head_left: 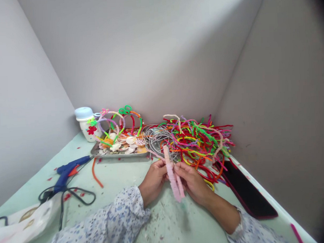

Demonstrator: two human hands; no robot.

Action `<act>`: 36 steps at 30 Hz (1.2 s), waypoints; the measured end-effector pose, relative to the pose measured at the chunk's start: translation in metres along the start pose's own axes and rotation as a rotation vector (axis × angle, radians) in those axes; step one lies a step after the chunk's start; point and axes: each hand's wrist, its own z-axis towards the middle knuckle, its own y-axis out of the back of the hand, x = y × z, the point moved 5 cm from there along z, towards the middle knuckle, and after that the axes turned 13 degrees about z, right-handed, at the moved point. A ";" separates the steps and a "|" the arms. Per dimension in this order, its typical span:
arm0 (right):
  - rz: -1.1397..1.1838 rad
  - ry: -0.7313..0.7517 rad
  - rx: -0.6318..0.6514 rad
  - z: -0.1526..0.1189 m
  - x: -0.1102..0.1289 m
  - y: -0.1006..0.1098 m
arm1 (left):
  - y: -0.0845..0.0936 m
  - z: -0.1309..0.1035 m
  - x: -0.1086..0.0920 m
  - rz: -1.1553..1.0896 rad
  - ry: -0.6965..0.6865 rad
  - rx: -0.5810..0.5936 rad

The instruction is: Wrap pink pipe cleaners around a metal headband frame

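A pink fuzzy band [174,183], wrapped in pipe cleaner and paler at its top end, is held upright over the middle of the table. My left hand [155,178] pinches it from the left, and a loose pink strand sticks out up and left from there. From the right, my right hand [190,179] has its thumb and fingers closed on the same band. Behind both hands lies a coil of silvery wire hoops [158,137]. The tips of some fingers are hidden behind the band.
Colourful pipe cleaners [202,137] are heaped at the back right, beside a black flat object [249,189]. A metal tray [123,155] holds shells and decorated headbands, near a white jar [87,126]. A blue glue gun [65,172] with its cord lies left, by a white bag [30,225].
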 end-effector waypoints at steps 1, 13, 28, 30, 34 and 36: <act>-0.002 0.006 -0.001 0.000 0.000 0.000 | 0.000 0.000 0.000 0.001 -0.001 0.001; -0.036 0.014 0.034 0.000 0.000 0.001 | -0.003 -0.003 -0.005 0.045 -0.015 0.035; 0.031 -0.031 0.034 0.000 0.000 0.002 | -0.001 0.000 -0.002 0.043 0.008 -0.008; 0.038 -0.037 0.025 0.000 0.000 0.002 | -0.002 0.000 -0.002 0.044 0.009 -0.003; 0.040 -0.019 0.011 0.000 0.001 0.002 | -0.005 -0.001 -0.004 0.054 -0.009 0.020; 0.042 -0.006 0.015 0.000 0.001 0.001 | -0.004 0.000 -0.004 0.032 -0.010 0.027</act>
